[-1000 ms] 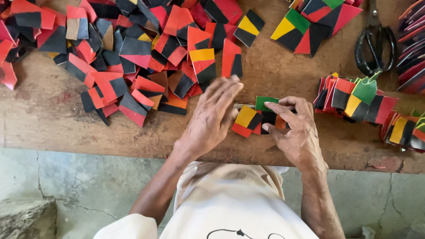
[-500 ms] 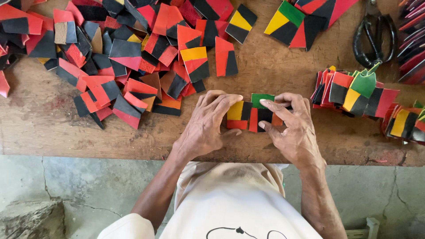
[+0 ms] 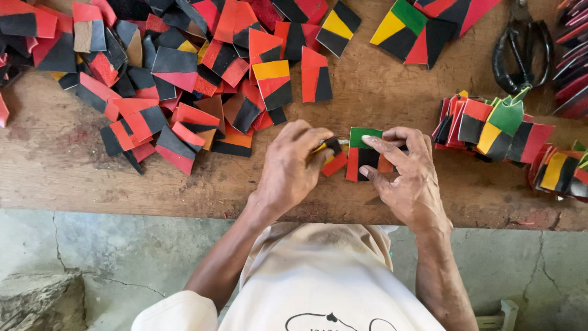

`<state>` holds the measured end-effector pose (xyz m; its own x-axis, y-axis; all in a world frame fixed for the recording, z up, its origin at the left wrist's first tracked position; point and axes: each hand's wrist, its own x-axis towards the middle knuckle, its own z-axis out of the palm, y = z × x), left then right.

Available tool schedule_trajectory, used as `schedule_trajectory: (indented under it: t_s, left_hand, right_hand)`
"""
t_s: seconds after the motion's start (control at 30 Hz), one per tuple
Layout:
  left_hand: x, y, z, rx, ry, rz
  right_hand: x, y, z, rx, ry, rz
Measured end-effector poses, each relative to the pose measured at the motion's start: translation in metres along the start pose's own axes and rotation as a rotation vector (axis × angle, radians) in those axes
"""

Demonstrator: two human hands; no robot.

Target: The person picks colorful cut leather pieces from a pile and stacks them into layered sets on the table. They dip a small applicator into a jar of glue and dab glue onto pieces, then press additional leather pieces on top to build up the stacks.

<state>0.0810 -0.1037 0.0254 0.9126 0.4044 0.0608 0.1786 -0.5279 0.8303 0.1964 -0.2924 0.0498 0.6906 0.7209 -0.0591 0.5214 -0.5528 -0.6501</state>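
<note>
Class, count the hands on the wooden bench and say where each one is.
2. The left hand pinches a small patch at bench centre; the right hand rests beside it on the green-topped patch.

Black scissors lie at the wooden tabletop's far right; a loose heap of red-and-black pieces covers its left, stacked multicoloured pieces sit right.

A small green, black and red patchwork piece lies flat near the wooden table's front edge.
</note>
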Motion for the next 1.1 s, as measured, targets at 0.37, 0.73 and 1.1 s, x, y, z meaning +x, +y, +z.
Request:
schedule_trajectory:
  t_s: [0.37,0.73,1.1]
  left_hand:
    - [-0.011,0.004,-0.039,0.245,-0.053,0.117]
    - [-0.004,-0.005,-0.019,0.074,-0.149,0.262]
    - [-0.003,-0.006,-0.011,0.125,-0.112,0.24]
  right_hand:
    - [-0.002,0.001,0.0,-0.022,0.003,-0.009]
    - [-0.004,0.0,0.001,-0.063,0.01,-0.112]
    - [-0.001,-0.001,0.005,-0.099,0.013,-0.105]
